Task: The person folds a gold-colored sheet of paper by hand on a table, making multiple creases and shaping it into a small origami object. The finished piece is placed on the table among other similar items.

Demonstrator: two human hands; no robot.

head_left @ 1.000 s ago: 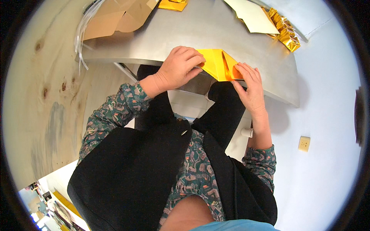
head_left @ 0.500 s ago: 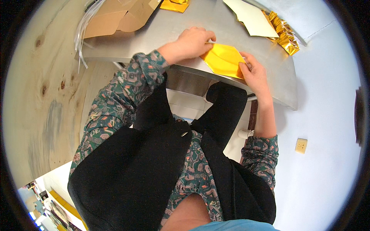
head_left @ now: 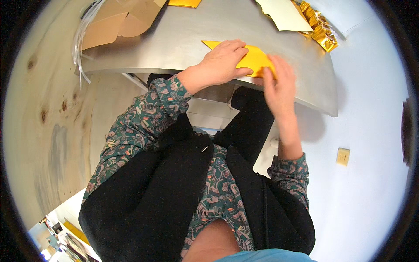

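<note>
Nearest us, we record a black garment and two patterned sleeves, the forearms reaching away from it. Beyond them, at the near edge of a grey metal tabletop, we find the yellow folded paper, a flat piece between and beneath the two hands. The left hand lies palm down across its left part, with the fingers close together on top and the thumb spread well apart toward the near edge; we see yellow in the gap. The paper's pointed left tip emerges past the knuckles, while the middle of that side is covered. The right hand touches the right end, its thumb and fingers somewhat apart; motion blur softens the fingertips, and we cannot tell whether they pinch the paper or merely press on it. Nor can we make out the folds under either hand. Farther off, at left, we note brown cardboard beside clear plastic strips, and at far right a cream sheet partly covering a crumpled gold foil bundle. At the far edge, a gold piece is cut off by the frame.
</note>
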